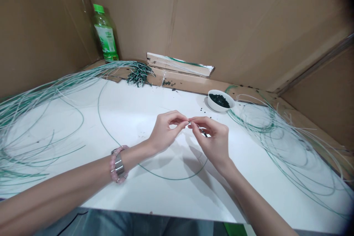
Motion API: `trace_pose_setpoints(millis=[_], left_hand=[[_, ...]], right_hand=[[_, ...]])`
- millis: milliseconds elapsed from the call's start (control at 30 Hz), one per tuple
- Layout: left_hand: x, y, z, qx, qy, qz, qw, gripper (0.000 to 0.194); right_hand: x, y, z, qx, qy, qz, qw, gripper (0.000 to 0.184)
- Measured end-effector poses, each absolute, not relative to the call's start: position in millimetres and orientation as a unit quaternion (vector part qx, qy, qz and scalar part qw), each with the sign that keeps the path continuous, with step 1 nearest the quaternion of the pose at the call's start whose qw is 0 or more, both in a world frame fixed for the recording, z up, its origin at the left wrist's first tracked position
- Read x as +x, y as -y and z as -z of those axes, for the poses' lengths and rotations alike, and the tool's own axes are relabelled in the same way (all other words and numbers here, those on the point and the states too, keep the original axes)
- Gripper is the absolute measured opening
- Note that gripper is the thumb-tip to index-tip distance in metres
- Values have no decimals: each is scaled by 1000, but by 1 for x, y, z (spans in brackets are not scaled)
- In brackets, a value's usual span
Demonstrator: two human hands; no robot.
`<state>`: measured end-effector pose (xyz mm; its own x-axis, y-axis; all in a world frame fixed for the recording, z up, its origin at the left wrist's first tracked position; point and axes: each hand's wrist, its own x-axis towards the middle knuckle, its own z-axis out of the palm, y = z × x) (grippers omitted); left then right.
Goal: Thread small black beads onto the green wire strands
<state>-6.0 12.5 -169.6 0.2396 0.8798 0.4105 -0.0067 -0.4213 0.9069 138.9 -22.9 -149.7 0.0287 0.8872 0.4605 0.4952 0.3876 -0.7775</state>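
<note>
Bare forearms (55, 188) reach over the near edge of a white tabletop (166, 199), with a pink beaded bracelet (118, 164) bearing a silver plate on the left wrist. Near the middle of the table, a tiny metal-tipped wire end (190, 122) is pinched between both hands: the left hand (166, 131) is curled and closed on it from the left, and the right hand (212, 142) is closed on it from the right. Its long axis runs roughly left to right, dipping toward a short dark piece (204, 132) under the right fingers; finer detail is too small to tell. A thin green wire (166, 179) loops across the table below the hands. Toward the far right, a white bowl (214, 106) holds dark green bits (219, 100), with a few scattered nearby. Loose coils of green-and-white wire (41, 94) spread at the left, and a second coil (269, 127) lies at the right. A bundle of wires with dark green ends (139, 74) sits at the far edge. In the far left corner of a cardboard wall (221, 25) stands a plastic bottle (105, 35) with a green cap and a green-marked label, its writing unreadable.
</note>
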Motion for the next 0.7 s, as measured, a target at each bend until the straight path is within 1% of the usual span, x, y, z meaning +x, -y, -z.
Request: trace_pose_setpoints(millis=[100, 267, 333, 400, 567, 700], left_hand=[[-7, -14, 171, 671, -322, -519, 421, 7], [-9, -18, 170, 668, -333, -517, 419, 8], [-8, -19, 170, 656, -343, -522, 425, 9], [-8, -19, 170, 643, -350, -525, 434, 10], [-8, -18, 171, 649, -349, -512, 440, 8], [-9, -19, 173, 650, -350, -505, 447, 10]], right_hand=[[142, 21, 149, -517, 672, -218, 484, 8], [146, 15, 149, -512, 645, -311, 474, 14], [146, 14, 149, -523, 627, -329, 474, 17], [146, 14, 148, -529, 615, -328, 485, 17], [145, 16, 151, -508, 631, -297, 505, 10], [145, 14, 155, -503, 622, -325, 504, 12]])
